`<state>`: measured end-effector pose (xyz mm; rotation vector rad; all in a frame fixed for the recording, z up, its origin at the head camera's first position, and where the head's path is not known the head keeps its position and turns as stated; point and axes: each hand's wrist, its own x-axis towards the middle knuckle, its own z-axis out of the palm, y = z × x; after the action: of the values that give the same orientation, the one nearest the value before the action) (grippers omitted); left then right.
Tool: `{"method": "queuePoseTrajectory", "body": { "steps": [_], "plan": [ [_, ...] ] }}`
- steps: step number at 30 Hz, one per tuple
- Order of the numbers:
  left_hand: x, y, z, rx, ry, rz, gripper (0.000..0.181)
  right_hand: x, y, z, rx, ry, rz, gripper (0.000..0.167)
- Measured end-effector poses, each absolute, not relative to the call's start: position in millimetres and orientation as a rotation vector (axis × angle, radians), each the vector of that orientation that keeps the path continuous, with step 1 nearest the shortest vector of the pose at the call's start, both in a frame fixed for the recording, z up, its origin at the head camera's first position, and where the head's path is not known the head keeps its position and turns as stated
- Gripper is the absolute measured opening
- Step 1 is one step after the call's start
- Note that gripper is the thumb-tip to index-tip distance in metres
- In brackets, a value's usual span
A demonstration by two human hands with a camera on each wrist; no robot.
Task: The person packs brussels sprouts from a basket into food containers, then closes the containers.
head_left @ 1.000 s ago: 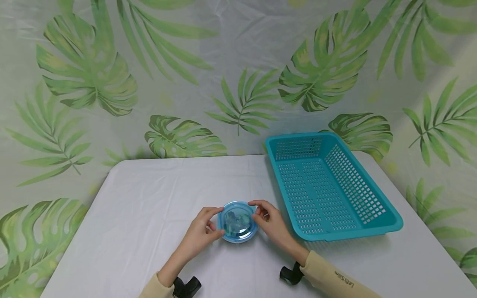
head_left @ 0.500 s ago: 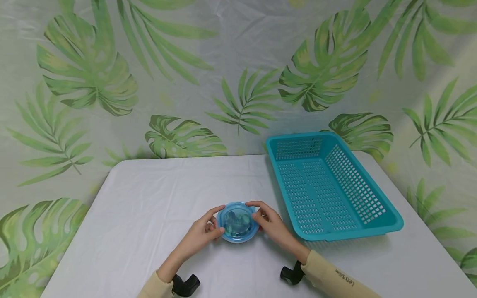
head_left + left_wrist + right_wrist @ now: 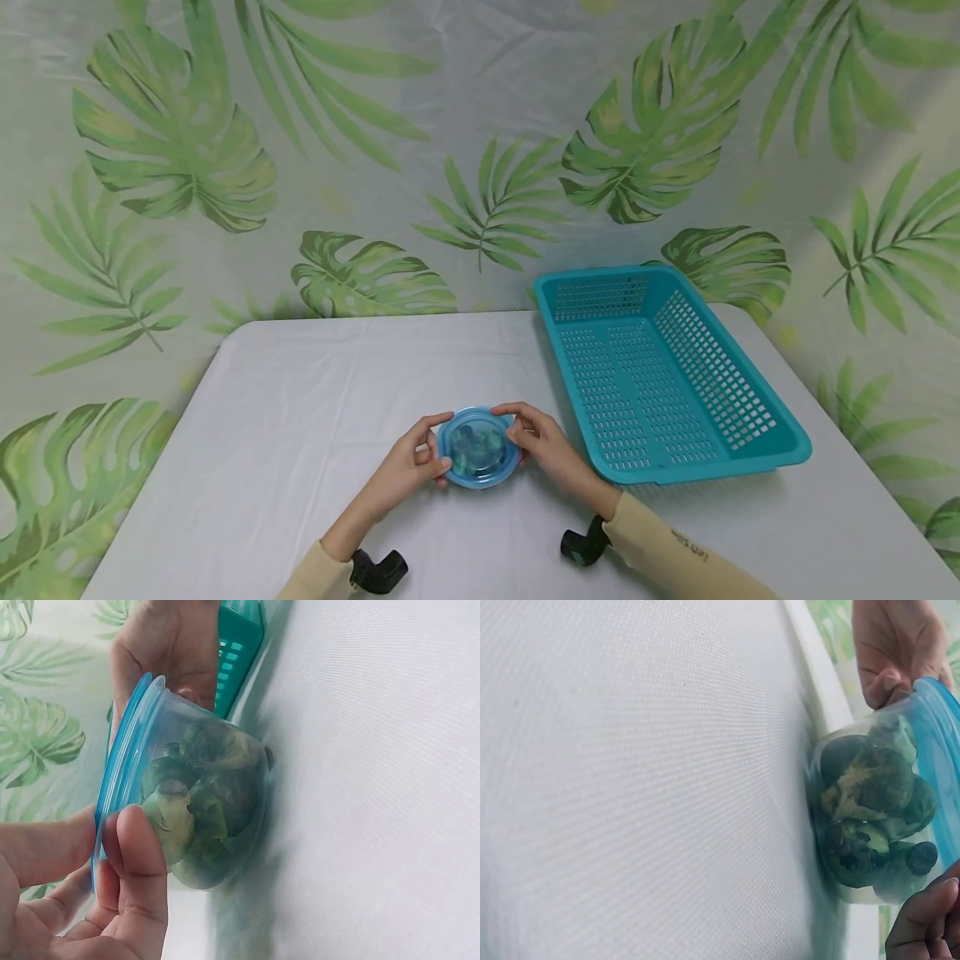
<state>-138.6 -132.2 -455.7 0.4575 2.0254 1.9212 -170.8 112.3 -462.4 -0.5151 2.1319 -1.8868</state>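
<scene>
A round clear plastic container (image 3: 244, 761) with a blue lid (image 3: 465, 477) stands upright on the white table. Inside sit several green vegetables (image 3: 214, 799) with pale stem ends, resembling Brussels sprouts. My left hand (image 3: 408, 462) holds the left side of the rim, thumb on top of the lid and curled fingers below its edge. On the right side, my right hand (image 3: 547, 446) pinches the lid's rim between thumb and fingers. Part of the right-hand grip is cut off in the right wrist view. The lid looks seated all around.
A teal perforated basket (image 3: 652, 392) stands at the right of the table, close to my right forearm. White cloth covers the table (image 3: 315, 400). A leaf-patterned curtain (image 3: 487, 108) hangs behind its back edge. Black wrist cameras (image 3: 381, 572) sit on both wrists.
My fingers have closed in on the lid's rim, with the left fingers now curled under it. The right fingertips have shifted slightly left. The container stays in place.
</scene>
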Motion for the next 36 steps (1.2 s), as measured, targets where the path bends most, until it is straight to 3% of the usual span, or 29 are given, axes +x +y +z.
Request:
{"method": "queuePoseTrajectory", "body": {
  "steps": [18,22,29,36],
  "plan": [
    [-139.6,-133.7,-456.0,0.477,2.039,1.886,0.059,-168.8,113.6,-464.5,-0.518,2.153,-1.833,0.033],
    [-138.7,-136.2,-454.2,0.528,2.142,1.730,0.061,-164.5,116.7,-462.9,-0.562,2.145,-1.749,0.044],
    [-137.2,-135.2,-454.5,0.492,2.141,1.636,0.080,-160.3,121.4,-458.6,-0.634,2.024,-1.682,0.072],
    [-140.0,-130.7,-449.8,0.498,2.286,1.572,0.081,-161.8,122.0,-458.0,-0.659,2.027,-1.688,0.074]
  ]
}}
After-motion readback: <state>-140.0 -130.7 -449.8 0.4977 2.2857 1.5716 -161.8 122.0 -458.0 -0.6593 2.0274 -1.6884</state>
